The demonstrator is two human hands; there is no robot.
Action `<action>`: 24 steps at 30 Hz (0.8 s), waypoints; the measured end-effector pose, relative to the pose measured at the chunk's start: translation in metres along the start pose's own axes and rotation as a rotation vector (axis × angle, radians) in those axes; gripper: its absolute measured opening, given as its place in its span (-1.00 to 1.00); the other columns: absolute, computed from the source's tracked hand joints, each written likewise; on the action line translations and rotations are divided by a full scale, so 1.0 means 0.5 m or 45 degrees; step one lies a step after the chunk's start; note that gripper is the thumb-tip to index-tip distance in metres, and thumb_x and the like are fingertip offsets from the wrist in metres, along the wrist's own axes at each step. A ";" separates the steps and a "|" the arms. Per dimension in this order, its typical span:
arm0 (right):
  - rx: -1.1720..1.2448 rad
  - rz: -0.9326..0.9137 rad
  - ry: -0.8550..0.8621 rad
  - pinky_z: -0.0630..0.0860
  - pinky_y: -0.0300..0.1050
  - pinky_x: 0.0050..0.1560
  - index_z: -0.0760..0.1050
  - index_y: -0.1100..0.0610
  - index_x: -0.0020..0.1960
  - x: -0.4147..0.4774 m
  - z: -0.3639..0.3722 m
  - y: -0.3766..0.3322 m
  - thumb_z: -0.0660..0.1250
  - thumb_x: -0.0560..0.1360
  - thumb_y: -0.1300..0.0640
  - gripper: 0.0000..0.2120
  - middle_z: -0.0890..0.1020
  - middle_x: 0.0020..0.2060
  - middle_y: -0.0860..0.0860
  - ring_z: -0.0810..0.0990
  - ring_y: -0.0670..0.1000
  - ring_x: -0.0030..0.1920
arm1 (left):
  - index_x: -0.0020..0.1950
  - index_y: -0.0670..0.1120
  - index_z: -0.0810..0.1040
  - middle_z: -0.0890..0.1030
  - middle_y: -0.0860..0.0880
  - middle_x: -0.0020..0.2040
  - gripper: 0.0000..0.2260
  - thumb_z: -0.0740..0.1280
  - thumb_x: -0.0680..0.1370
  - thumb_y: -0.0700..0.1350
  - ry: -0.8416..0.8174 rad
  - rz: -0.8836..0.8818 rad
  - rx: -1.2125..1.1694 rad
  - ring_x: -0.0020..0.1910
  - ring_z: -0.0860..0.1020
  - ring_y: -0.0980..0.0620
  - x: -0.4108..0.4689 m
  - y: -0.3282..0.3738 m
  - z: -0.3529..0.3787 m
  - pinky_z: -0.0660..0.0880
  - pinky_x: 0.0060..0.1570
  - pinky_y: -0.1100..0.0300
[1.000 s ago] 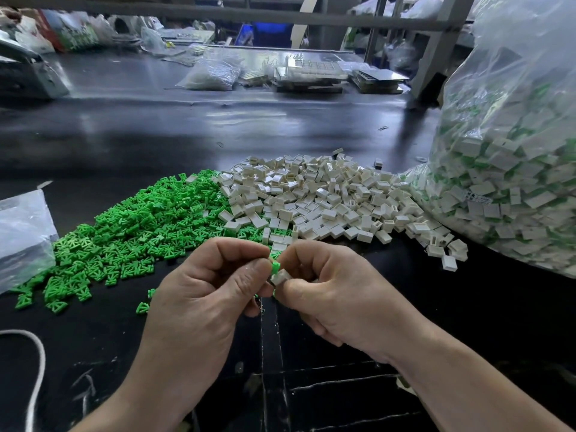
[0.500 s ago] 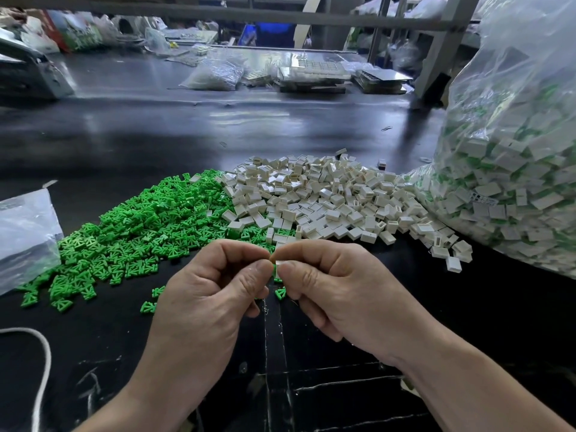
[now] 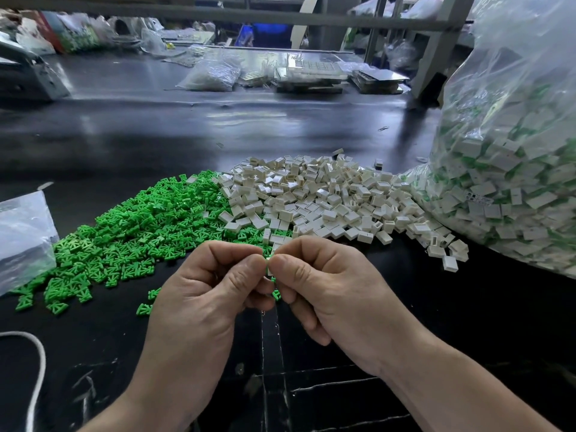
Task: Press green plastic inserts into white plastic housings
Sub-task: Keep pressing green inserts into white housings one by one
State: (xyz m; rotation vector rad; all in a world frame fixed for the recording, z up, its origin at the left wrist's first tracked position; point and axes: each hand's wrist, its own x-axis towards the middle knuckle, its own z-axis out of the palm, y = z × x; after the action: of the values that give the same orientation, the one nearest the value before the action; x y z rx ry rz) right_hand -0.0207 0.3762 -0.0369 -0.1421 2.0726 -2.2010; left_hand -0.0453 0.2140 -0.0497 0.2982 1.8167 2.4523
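My left hand (image 3: 202, 294) and my right hand (image 3: 330, 288) meet thumb to thumb over the near part of the black table. Between the fingertips they pinch one small white housing with a green insert (image 3: 268, 268); only a sliver of it shows. A heap of loose green inserts (image 3: 131, 232) lies to the left beyond my hands. Beside it, at the middle, lies a heap of empty white housings (image 3: 327, 204).
A big clear bag of assembled white-and-green parts (image 3: 505, 169) stands at the right. A smaller plastic bag (image 3: 21, 235) lies at the left edge, a white cord (image 3: 37, 363) near it. Trays and bags crowd the far side of the black table (image 3: 187, 126).
My thumbs have closed together over the part, which showed more plainly one second ago and is almost hidden now. Both hands stay in nearly the same place.
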 end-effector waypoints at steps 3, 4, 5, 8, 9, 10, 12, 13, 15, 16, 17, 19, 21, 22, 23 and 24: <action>0.102 0.013 0.005 0.30 -0.25 -0.61 0.57 0.16 -0.07 0.000 0.014 0.005 0.36 0.60 0.05 -0.82 0.52 -0.36 0.00 0.38 -0.08 -0.52 | -0.08 -0.12 0.65 0.61 -0.15 -0.28 -0.75 0.51 0.36 0.01 -0.036 -0.056 -0.161 -0.31 0.59 -0.03 0.003 0.002 -0.004 0.54 -0.32 0.18; 0.131 0.024 -0.004 0.29 -0.25 -0.61 0.57 0.16 -0.07 0.000 0.015 0.005 0.36 0.60 0.06 -0.82 0.52 -0.36 0.01 0.38 -0.09 -0.52 | -0.07 -0.13 0.65 0.60 -0.14 -0.28 -0.73 0.52 0.36 0.02 -0.056 -0.075 -0.213 -0.32 0.58 -0.01 0.004 0.003 -0.004 0.54 -0.34 0.19; 0.154 0.033 -0.011 0.29 -0.26 -0.61 0.58 0.16 -0.07 0.000 0.015 0.005 0.35 0.61 0.06 -0.82 0.52 -0.36 0.01 0.37 -0.09 -0.53 | -0.07 -0.14 0.65 0.60 -0.14 -0.28 -0.70 0.54 0.35 0.03 -0.078 -0.094 -0.255 -0.33 0.57 0.00 0.005 0.003 -0.004 0.54 -0.35 0.20; 0.180 0.030 -0.019 0.29 -0.27 -0.61 0.58 0.17 -0.07 0.001 0.014 0.003 0.35 0.60 0.07 -0.83 0.51 -0.37 0.01 0.37 -0.09 -0.53 | -0.08 -0.13 0.66 0.60 -0.12 -0.29 -0.63 0.62 0.25 0.05 -0.129 -0.167 -0.321 -0.35 0.57 0.01 0.010 0.006 -0.005 0.53 -0.39 0.19; 0.182 0.024 -0.022 0.29 -0.27 -0.61 0.58 0.17 -0.07 0.001 0.014 0.003 0.36 0.60 0.07 -0.83 0.51 -0.36 0.02 0.36 -0.09 -0.53 | -0.09 -0.13 0.66 0.59 -0.12 -0.29 -0.61 0.63 0.22 0.04 -0.143 -0.200 -0.336 -0.35 0.56 0.01 0.011 0.007 -0.007 0.53 -0.40 0.18; 0.184 0.018 -0.026 0.29 -0.27 -0.61 0.59 0.16 -0.07 0.001 0.014 0.002 0.36 0.59 0.07 -0.83 0.50 -0.36 0.03 0.36 -0.09 -0.53 | -0.10 -0.13 0.66 0.58 -0.11 -0.29 -0.62 0.64 0.21 0.03 -0.163 -0.232 -0.361 -0.35 0.55 0.02 0.012 0.007 -0.008 0.53 -0.40 0.18; 0.204 0.011 -0.037 0.29 -0.27 -0.61 0.60 0.14 -0.07 0.001 0.016 0.003 0.37 0.58 0.06 -0.85 0.50 -0.36 0.04 0.36 -0.09 -0.53 | -0.11 -0.12 0.65 0.58 -0.11 -0.29 -0.63 0.65 0.21 -0.01 -0.207 -0.277 -0.429 -0.35 0.55 0.02 0.013 0.009 -0.011 0.53 -0.40 0.18; 0.223 0.009 -0.044 0.29 -0.28 -0.62 0.61 0.13 -0.06 0.001 0.017 0.002 0.37 0.57 0.06 -0.85 0.50 -0.37 0.04 0.35 -0.09 -0.54 | -0.11 -0.12 0.65 0.58 -0.11 -0.29 -0.64 0.65 0.21 -0.03 -0.223 -0.288 -0.463 -0.35 0.56 0.02 0.014 0.009 -0.012 0.53 -0.40 0.18; 0.273 0.007 -0.049 0.28 -0.29 -0.62 0.61 0.13 -0.06 0.001 0.018 0.001 0.38 0.56 0.05 -0.86 0.50 -0.38 0.03 0.35 -0.09 -0.55 | -0.12 -0.13 0.65 0.59 -0.13 -0.28 -0.64 0.66 0.20 -0.05 -0.243 -0.296 -0.518 -0.33 0.57 0.01 0.014 0.008 -0.012 0.55 -0.38 0.17; 0.299 0.012 -0.046 0.27 -0.30 -0.63 0.61 0.13 -0.06 0.001 0.018 0.000 0.39 0.54 0.04 -0.85 0.49 -0.39 0.03 0.35 -0.09 -0.55 | -0.11 -0.13 0.65 0.59 -0.14 -0.27 -0.64 0.66 0.20 -0.06 -0.250 -0.298 -0.534 -0.31 0.58 0.00 0.013 0.008 -0.011 0.57 -0.35 0.17; 0.319 0.021 -0.043 0.27 -0.30 -0.63 0.61 0.12 -0.06 0.001 0.017 -0.002 0.39 0.51 0.03 -0.84 0.49 -0.39 0.03 0.34 -0.09 -0.56 | -0.11 -0.13 0.65 0.59 -0.15 -0.26 -0.64 0.66 0.20 -0.07 -0.258 -0.302 -0.545 -0.30 0.59 -0.01 0.013 0.007 -0.011 0.58 -0.33 0.16; 0.327 0.035 -0.051 0.26 -0.30 -0.64 0.62 0.11 -0.07 0.001 0.014 -0.004 0.40 0.49 0.02 -0.84 0.48 -0.40 0.03 0.33 -0.09 -0.57 | -0.09 -0.14 0.65 0.59 -0.18 -0.25 -0.63 0.66 0.20 -0.09 -0.271 -0.317 -0.552 -0.30 0.59 -0.03 0.013 0.006 -0.012 0.59 -0.32 0.15; 0.320 0.042 -0.067 0.25 -0.30 -0.64 0.62 0.12 -0.06 0.001 0.011 -0.004 0.39 0.50 0.02 -0.83 0.48 -0.41 0.03 0.32 -0.09 -0.58 | -0.02 -0.15 0.65 0.59 -0.18 -0.25 -0.60 0.65 0.23 -0.07 -0.299 -0.342 -0.531 -0.32 0.59 -0.03 0.012 0.009 -0.013 0.58 -0.34 0.14; 0.316 0.041 -0.080 0.25 -0.30 -0.64 0.61 0.14 -0.06 0.001 0.009 -0.004 0.39 0.52 0.03 -0.83 0.48 -0.41 0.03 0.33 -0.09 -0.58 | 0.04 -0.15 0.64 0.59 -0.17 -0.25 -0.59 0.63 0.26 -0.06 -0.333 -0.351 -0.510 -0.33 0.58 -0.02 0.012 0.010 -0.014 0.57 -0.36 0.14; 0.312 0.039 -0.097 0.25 -0.30 -0.64 0.60 0.15 -0.07 0.001 0.007 -0.005 0.39 0.54 0.03 -0.83 0.49 -0.41 0.03 0.33 -0.09 -0.59 | 0.10 -0.15 0.63 0.59 -0.15 -0.25 -0.58 0.61 0.31 -0.04 -0.380 -0.359 -0.489 -0.34 0.57 -0.01 0.011 0.012 -0.015 0.56 -0.37 0.14; 0.308 0.043 -0.117 0.24 -0.31 -0.64 0.60 0.16 -0.08 0.001 0.004 -0.006 0.39 0.55 0.04 -0.82 0.49 -0.41 0.03 0.33 -0.10 -0.59 | 0.16 -0.15 0.62 0.58 -0.14 -0.25 -0.57 0.58 0.36 -0.03 -0.429 -0.368 -0.471 -0.35 0.57 0.00 0.010 0.015 -0.016 0.55 -0.39 0.14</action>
State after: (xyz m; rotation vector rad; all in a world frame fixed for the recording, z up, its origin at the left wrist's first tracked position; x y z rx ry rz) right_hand -0.0211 0.3740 -0.0339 -0.1805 1.7330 -2.3537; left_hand -0.0513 0.2049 -0.0444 0.3633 1.1590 2.3025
